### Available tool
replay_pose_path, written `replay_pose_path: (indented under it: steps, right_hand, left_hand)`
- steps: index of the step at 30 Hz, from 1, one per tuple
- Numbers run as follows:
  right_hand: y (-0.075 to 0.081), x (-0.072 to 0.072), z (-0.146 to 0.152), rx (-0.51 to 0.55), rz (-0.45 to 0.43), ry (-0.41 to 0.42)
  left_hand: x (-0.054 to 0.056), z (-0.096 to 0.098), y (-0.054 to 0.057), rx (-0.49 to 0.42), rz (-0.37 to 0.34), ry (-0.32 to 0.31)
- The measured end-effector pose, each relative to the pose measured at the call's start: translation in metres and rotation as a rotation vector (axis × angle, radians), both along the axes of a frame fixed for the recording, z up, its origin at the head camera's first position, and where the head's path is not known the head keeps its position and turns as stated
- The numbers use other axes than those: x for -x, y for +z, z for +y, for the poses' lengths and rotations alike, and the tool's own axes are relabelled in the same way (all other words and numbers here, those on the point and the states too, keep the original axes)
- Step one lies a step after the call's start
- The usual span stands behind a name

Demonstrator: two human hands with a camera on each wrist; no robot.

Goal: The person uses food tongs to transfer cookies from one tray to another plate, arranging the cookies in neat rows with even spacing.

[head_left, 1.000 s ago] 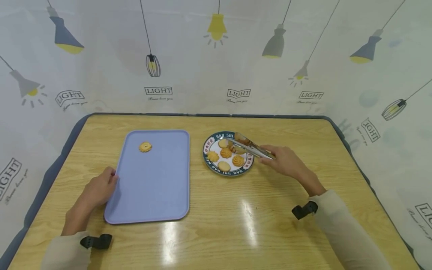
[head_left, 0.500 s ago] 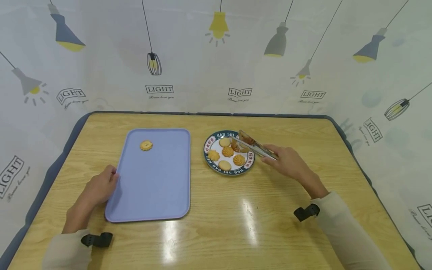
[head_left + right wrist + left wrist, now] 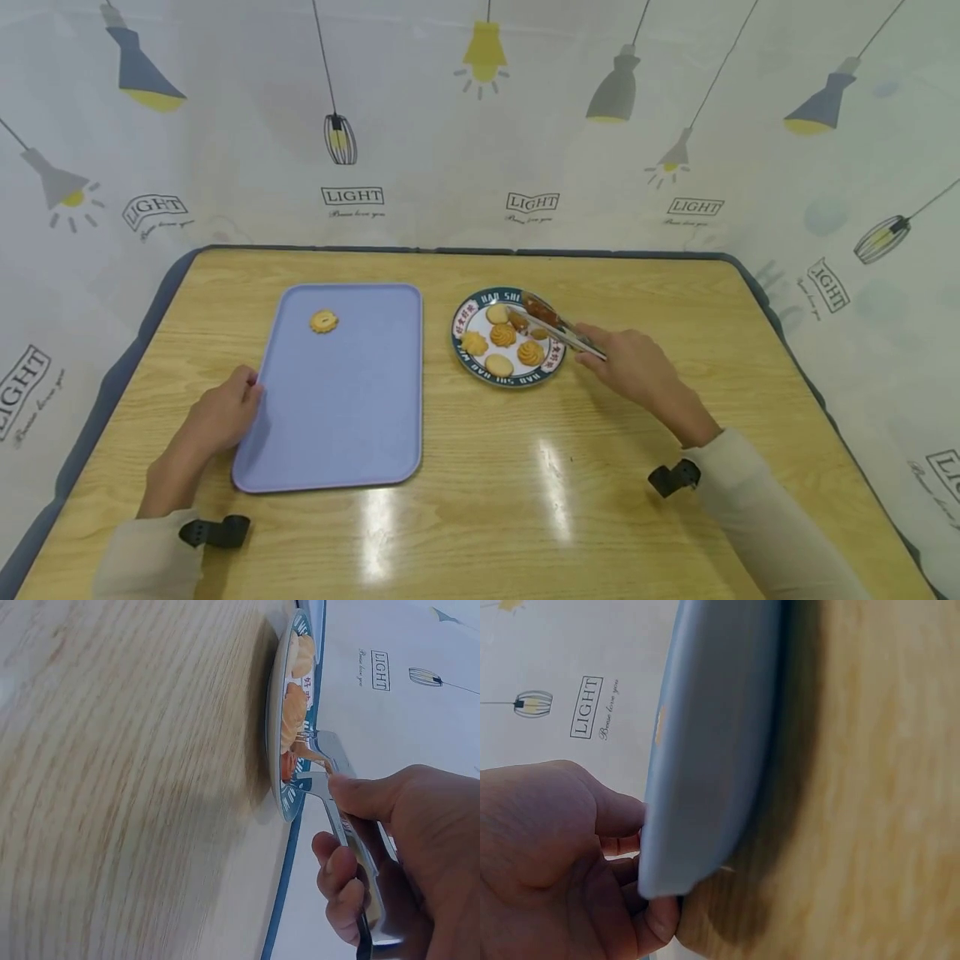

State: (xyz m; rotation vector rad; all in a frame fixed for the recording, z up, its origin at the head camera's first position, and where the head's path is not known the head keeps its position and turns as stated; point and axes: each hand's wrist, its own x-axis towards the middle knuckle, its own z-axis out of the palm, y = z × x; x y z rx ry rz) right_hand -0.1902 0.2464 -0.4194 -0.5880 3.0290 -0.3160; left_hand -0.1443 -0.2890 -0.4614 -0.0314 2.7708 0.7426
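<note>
Metal tongs point(image 3: 570, 335) and right hand point(image 3: 637, 367) have slid slightly left over the plate point(image 3: 517, 384) since half a second ago; blue-purple tray point(image 3: 345, 408) and left hand point(image 3: 221, 415) look unmoved.

Left side: left hand at tray's left edge, fingers clamped on the rim, thumb on top and a fingertip underneath in the left wrist view. Beige sleeve point(image 3: 150, 550) and black wrist camera point(image 3: 215, 532) behind it. Tray lies flat on the wood-grain table point(image 3: 480, 467), one round scalloped cookie point(image 3: 324, 322) near its far left corner, just in from the rim.

Middle: plate just right of tray, apart from it, dark green rim printed "HAO SHI" plus Chinese characters. On it, a flower-shaped cookie point(image 3: 473, 342) at left, two pale round cookies point(image 3: 498, 365), two piped swirl cookies point(image 3: 530, 353), and more brown pieces near the tongs, partly hidden.

Right side: tongs reach in over the plate's right rim, their tips apart by the far-side cookies; cannot tell if they pinch one. Right hand's fingers clamped round the tongs. Second beige sleeve point(image 3: 772, 517) and second black wrist camera point(image 3: 675, 477) below.

Behind, pale backdrop point(image 3: 435, 125) with printed lamps and "LIGHT".
</note>
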Motion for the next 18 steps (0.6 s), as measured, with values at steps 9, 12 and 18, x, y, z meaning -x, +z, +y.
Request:
replay_pose_path:
  steps: [9, 12, 18]
  right_hand:
    - [-0.0076, 0.0013, 0.0004, 0.075, 0.002, 0.004]
    - [-0.0097, 0.0025, 0.003, 0.12, -0.015, -0.009]
    - [-0.0081, 0.0061, 0.0065, 0.182, -0.026, -0.004]
  left_hand:
    - [-0.0009, -0.0018, -0.0016, -0.002, 0.006, -0.002]
    - [-0.0005, -0.002, -0.0025, -0.005, 0.007, -0.001]
    - [0.0003, -0.002, -0.003, -0.004, 0.011, -0.004]
